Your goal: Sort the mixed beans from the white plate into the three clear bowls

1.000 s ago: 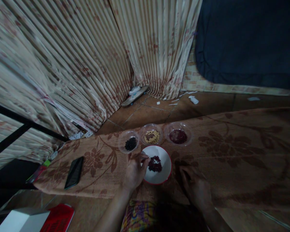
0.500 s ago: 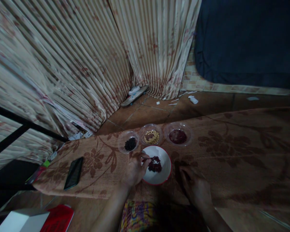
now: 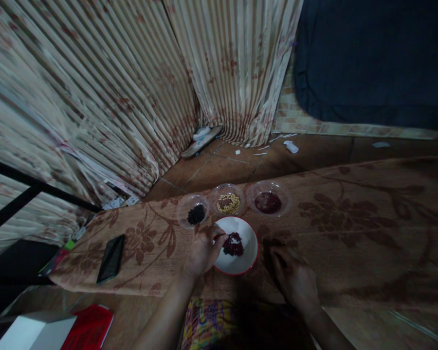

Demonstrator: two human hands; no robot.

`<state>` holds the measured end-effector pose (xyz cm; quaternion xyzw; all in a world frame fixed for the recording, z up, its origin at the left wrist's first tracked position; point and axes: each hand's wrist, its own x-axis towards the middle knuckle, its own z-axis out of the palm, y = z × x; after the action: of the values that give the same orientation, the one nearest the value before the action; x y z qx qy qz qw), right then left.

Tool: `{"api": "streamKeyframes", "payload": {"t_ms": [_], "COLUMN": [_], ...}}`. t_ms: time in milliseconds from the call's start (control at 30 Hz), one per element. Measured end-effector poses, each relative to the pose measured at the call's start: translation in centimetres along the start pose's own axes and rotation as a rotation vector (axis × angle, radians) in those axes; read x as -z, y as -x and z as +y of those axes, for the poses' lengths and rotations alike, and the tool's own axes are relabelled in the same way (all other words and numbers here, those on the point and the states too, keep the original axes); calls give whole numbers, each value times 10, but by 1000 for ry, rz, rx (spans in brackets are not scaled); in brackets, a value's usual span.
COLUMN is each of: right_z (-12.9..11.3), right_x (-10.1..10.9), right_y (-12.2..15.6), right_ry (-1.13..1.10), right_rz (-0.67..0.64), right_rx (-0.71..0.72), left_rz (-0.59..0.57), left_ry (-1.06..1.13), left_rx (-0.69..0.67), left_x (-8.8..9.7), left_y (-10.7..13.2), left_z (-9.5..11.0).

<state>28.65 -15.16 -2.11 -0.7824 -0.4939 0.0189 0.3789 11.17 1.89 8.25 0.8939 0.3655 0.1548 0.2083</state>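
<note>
A white bowl with a red rim (image 3: 237, 267) sits on the cloth in front of me. Dark red beans (image 3: 234, 244) lie in its middle, with some darker ones among them. My left hand (image 3: 203, 249) is over the bowl's left side, thumb and fingertips pinched together; anything between them is too small to make out. To the bowl's right, my right hand (image 3: 295, 276) rests low over the cloth, its fingers loosely bent with a gap beside the thumb. Behind the bowl stand three clear plastic bowls, holding black beans (image 3: 196, 214), yellow soybeans (image 3: 228, 203) and dark red beans (image 3: 267, 202).
A brown floral cloth (image 3: 354, 238) covers the long low surface. On its left part lies a phone (image 3: 111, 258). A white box (image 3: 36, 330) and a red packet (image 3: 93, 324) are at lower left. Beyond, striped curtains (image 3: 131, 82) hang above a skateboard (image 3: 201, 142) and scattered litter.
My left hand stays pinched over the bowl with its fingertips slightly shifted. The whole view has moved a little; the right hand stays in nearly the same place.
</note>
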Motion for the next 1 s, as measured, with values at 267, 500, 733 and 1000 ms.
{"api": "streamKeyframes", "payload": {"t_ms": [267,500,733,1000], "right_z": [-1,-2,1,-3], "right_x": [0,1,-1,0], "right_y": [0,0,1,-1], "right_ry": [-1,-22,-46,-50], "right_rz": [17,6,1,-9], "right_rx": [14,-2,-8,-30], "left_rz": [15,29,101,169], "left_ry": [-6,-6,57,229], "left_rx": [32,48,63,73], "left_x": [-4,-5,-6,24], "left_y": [0,-3,0,-21], "left_z": [-3,-1,-2,10]}}
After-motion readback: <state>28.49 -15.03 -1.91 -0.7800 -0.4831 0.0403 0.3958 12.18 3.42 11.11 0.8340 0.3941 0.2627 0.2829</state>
